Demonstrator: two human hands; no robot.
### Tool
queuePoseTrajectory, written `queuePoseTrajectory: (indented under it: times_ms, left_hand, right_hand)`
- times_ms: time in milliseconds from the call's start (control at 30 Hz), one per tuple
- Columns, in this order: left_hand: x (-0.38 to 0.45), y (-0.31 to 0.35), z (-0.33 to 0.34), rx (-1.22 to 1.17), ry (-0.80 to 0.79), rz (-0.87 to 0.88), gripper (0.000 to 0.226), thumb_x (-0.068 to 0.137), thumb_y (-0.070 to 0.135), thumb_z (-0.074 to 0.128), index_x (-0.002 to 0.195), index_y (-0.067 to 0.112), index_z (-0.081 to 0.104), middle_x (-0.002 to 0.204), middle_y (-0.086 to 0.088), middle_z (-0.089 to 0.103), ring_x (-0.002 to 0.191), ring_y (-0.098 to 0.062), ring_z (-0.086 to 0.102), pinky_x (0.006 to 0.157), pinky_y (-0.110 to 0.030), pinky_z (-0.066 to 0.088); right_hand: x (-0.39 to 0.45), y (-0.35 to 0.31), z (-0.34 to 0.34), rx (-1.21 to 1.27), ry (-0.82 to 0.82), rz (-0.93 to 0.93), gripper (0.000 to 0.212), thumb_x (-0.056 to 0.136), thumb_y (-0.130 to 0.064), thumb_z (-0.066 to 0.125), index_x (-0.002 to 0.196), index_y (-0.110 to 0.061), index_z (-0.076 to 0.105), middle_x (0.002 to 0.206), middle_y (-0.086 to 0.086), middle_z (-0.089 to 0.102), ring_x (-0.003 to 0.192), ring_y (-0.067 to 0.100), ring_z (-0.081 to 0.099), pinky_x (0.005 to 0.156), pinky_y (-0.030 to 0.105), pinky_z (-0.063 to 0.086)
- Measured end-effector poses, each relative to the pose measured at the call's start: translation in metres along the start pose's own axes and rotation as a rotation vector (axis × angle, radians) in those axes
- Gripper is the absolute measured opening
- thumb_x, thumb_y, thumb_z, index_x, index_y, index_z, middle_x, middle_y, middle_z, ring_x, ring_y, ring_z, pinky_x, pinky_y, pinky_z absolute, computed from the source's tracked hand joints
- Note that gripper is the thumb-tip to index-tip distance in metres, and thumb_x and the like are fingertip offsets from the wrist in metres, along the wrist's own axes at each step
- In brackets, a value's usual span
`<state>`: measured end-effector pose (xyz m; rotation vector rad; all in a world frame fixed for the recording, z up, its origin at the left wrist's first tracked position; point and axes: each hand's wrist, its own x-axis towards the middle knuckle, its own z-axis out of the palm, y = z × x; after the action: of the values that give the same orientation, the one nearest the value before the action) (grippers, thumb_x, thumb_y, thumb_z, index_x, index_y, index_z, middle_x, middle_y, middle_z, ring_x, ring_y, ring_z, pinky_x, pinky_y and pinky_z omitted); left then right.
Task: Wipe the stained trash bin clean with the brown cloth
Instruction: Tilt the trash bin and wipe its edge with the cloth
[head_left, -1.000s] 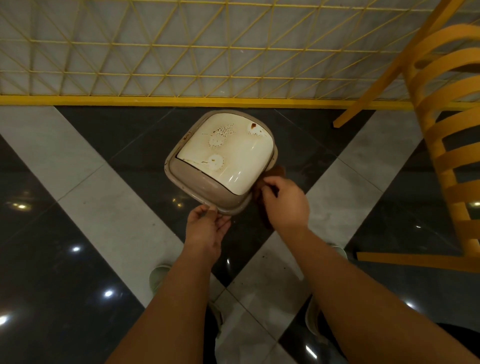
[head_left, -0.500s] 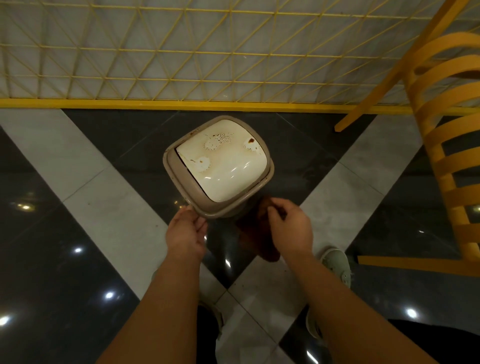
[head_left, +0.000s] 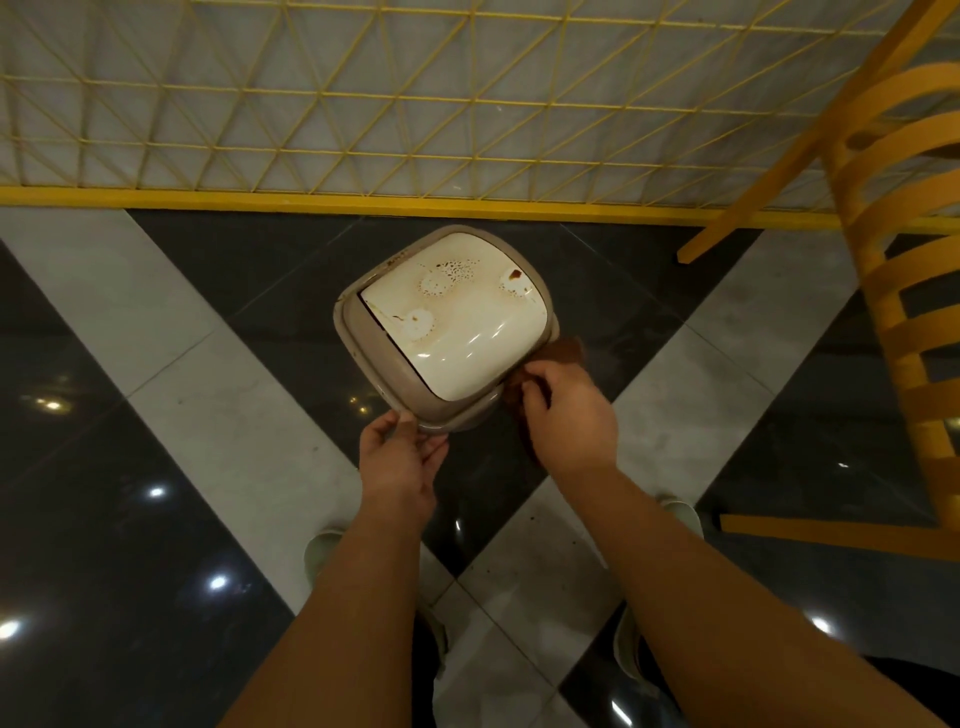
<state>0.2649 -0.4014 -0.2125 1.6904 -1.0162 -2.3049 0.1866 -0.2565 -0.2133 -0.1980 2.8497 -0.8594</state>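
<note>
Cream trash bin lid (head_left: 462, 322) speckled with brown stains, beige rim. Brown cloth (head_left: 563, 353) at centre-right. Yellow lattice (head_left: 363, 93) above; floor (head_left: 156, 364) black with grey stripes.

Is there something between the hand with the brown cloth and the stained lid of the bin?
Nothing visible. The right hand holds the brown cloth right at the bin's near-right edge, and the stained lid lies bare. The left hand grips the near rim.

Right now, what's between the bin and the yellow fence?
Only bare dark floor lies between the bin and the yellow fence, seen from the head camera.
</note>
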Motion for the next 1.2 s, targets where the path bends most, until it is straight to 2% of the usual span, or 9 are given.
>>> queuePoseTrajectory:
  times_ms: [67,133,300,467,600,767,933,1100,1200]
  left_hand:
    - [-0.001,0.001,0.002,0.003,0.006,0.003,0.010,0.095,0.014,0.053,0.102,0.021,0.052,0.103,-0.011,0.066,0.090,-0.024,0.068,0.082,-0.038,0.055]
    - [-0.001,0.004,0.001,0.014,-0.005,0.000,0.009,0.096,0.014,0.053,0.101,0.020,0.051,0.101,-0.012,0.066,0.089,-0.024,0.068,0.086,-0.040,0.054]
    - [-0.003,0.004,-0.001,0.023,-0.019,-0.002,0.007,0.096,0.014,0.051,0.100,0.019,0.051,0.098,-0.011,0.065,0.088,-0.024,0.067,0.084,-0.039,0.054]
    - [-0.004,0.002,0.002,0.022,-0.012,0.013,0.008,0.097,0.013,0.050,0.099,0.020,0.051,0.101,-0.013,0.064,0.090,-0.025,0.066,0.084,-0.038,0.054]
    - [-0.002,0.005,0.000,0.041,-0.020,0.012,0.009,0.096,0.013,0.051,0.101,0.021,0.051,0.100,-0.012,0.065,0.089,-0.025,0.068,0.080,-0.036,0.055]
    - [0.000,0.004,-0.002,0.024,-0.038,-0.019,0.011,0.096,0.013,0.050,0.104,0.019,0.052,0.102,-0.011,0.065,0.088,-0.023,0.067,0.077,-0.036,0.054]
    - [-0.002,0.002,0.003,-0.013,-0.037,-0.028,0.012,0.096,0.013,0.050,0.105,0.020,0.052,0.105,-0.012,0.066,0.093,-0.025,0.068,0.085,-0.039,0.054]
    - [-0.004,0.000,0.003,-0.020,-0.029,-0.012,0.011,0.096,0.012,0.050,0.102,0.022,0.052,0.103,-0.014,0.067,0.087,-0.024,0.069,0.078,-0.035,0.057]
    - [-0.003,0.002,0.001,-0.010,-0.059,-0.049,0.012,0.095,0.012,0.052,0.104,0.020,0.052,0.104,-0.014,0.068,0.088,-0.025,0.071,0.078,-0.036,0.057]
  right_hand:
    - [-0.015,-0.003,0.003,-0.045,-0.079,-0.173,0.022,0.094,-0.028,0.053,0.114,-0.029,0.064,0.108,-0.003,0.062,0.084,0.008,0.057,0.071,0.020,0.046]
    - [-0.012,0.001,-0.005,-0.100,-0.088,-0.238,0.023,0.093,-0.028,0.054,0.113,-0.030,0.065,0.108,-0.003,0.062,0.088,0.012,0.060,0.073,0.024,0.051]
    - [0.012,0.009,-0.019,-0.120,0.033,-0.034,0.022,0.095,-0.025,0.051,0.112,-0.030,0.065,0.113,0.000,0.061,0.091,0.015,0.060,0.075,0.024,0.047]
    - [-0.029,-0.015,0.006,-0.069,-0.115,-0.212,0.022,0.094,-0.023,0.055,0.112,-0.025,0.067,0.107,0.000,0.062,0.086,0.015,0.061,0.073,0.027,0.053]
    - [-0.023,-0.012,-0.001,-0.094,-0.108,-0.280,0.022,0.093,-0.022,0.056,0.110,-0.027,0.069,0.106,0.001,0.063,0.087,0.018,0.062,0.072,0.032,0.055]
    - [0.012,0.012,-0.022,-0.147,0.018,-0.031,0.024,0.096,-0.025,0.049,0.112,-0.029,0.066,0.116,0.000,0.060,0.093,0.016,0.060,0.078,0.027,0.049]
    - [-0.016,-0.013,0.000,-0.110,-0.036,-0.142,0.017,0.094,-0.022,0.053,0.102,-0.021,0.069,0.102,0.001,0.062,0.072,0.011,0.056,0.063,0.019,0.044]
    - [-0.044,-0.029,0.017,-0.071,-0.124,-0.310,0.018,0.090,-0.018,0.062,0.105,-0.019,0.070,0.101,0.004,0.064,0.077,0.018,0.063,0.067,0.030,0.055]
    - [-0.028,-0.013,0.003,-0.124,-0.117,-0.321,0.021,0.092,-0.023,0.057,0.108,-0.026,0.070,0.103,0.001,0.064,0.081,0.018,0.062,0.067,0.028,0.053]
